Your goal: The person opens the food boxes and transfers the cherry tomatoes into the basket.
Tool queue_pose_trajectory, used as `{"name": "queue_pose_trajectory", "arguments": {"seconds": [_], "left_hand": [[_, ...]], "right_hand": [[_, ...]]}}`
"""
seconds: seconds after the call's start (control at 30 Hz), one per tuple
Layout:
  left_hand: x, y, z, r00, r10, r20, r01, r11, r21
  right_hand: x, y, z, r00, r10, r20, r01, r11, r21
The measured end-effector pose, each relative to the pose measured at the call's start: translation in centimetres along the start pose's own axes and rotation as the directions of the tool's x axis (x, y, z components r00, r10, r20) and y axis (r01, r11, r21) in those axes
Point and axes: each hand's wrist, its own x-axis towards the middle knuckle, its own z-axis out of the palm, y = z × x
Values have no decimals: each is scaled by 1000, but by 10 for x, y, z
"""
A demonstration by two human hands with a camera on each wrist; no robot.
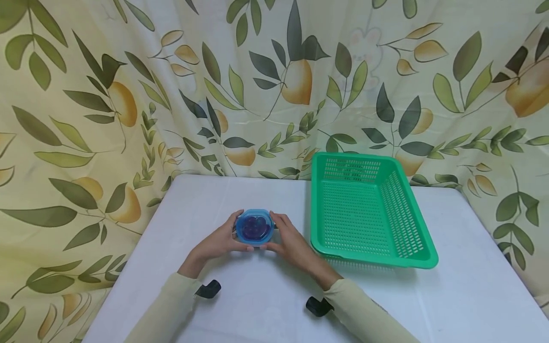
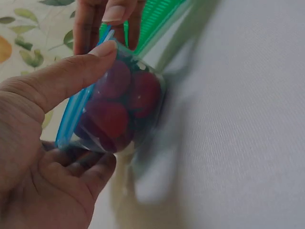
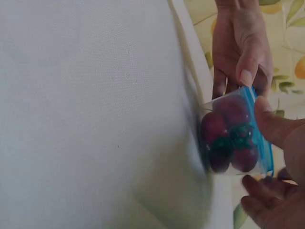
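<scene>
Clearly, both hands pinched one small tub [image 1: 255, 227] on the counter [image 1: 463, 286]: left hand [image 1: 216, 243] and right hand [image 1: 288, 240] each had thumb on its blue lid [image 2: 78, 107], fingers round the clear wall. One green basket [image 1: 422, 259] stood just beside, empty. Uneven pressure might have tipped the tub, spilling its red fruits [image 3: 231, 136], at least four.

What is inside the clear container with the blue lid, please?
The clear container holds several round dark red fruits with some green among them. The lid, both hands and the fruits in front hide their number.
</scene>
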Motion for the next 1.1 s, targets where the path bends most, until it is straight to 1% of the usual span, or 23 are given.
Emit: {"name": "queue_pose_trajectory", "arguments": {"seconds": [0.13, 0.2, 0.27, 0.37, 0.47, 0.6, 0.7, 0.87, 0.93, 1.1], "left_hand": [[1, -7, -4, 999, 33, 37, -30, 996, -90], [2, -11, -6, 998, 43, 50, -36, 992, -124], [2, -13, -6, 998, 34, 56, -26, 990, -138], [3, -16, -6, 998, 17, 61, -9, 990, -140], [3, -17, -6, 998, 16, 63, -7, 988, -151], [2, -18, -6, 997, 39, 62, -28, 986, -167], [1, -19, -5, 996, 67, 61, -56, 985, -162], [1, -20, -5, 995, 91, 51, -82, 985, -151], [1, -21, -5, 995, 89, 46, -81, 985, -152], [2, -23, -4, 995, 84, 50, -74, 983, -167]], "right_hand": [[6, 5, 4, 998, 52, 25, -55, 988, 143], [8, 7, 6, 996, 70, 53, -80, 973, 218], [9, 9, 7, 994, 78, 78, -97, 956, 278], [10, 10, 8, 991, 85, 100, -114, 936, 334], [10, 11, 10, 993, 75, 96, -104, 931, 350], [12, 11, 14, 996, 54, 65, -73, 936, 344], [13, 11, 16, 1000, 5, 28, -14, 949, 314], [13, 12, 18, 997, -77, -4, 76, 980, 184], [13, 13, 17, 997, -83, -6, 83, 987, 136], [15, 13, 17, 996, -88, -8, 89, 990, 110]]}}
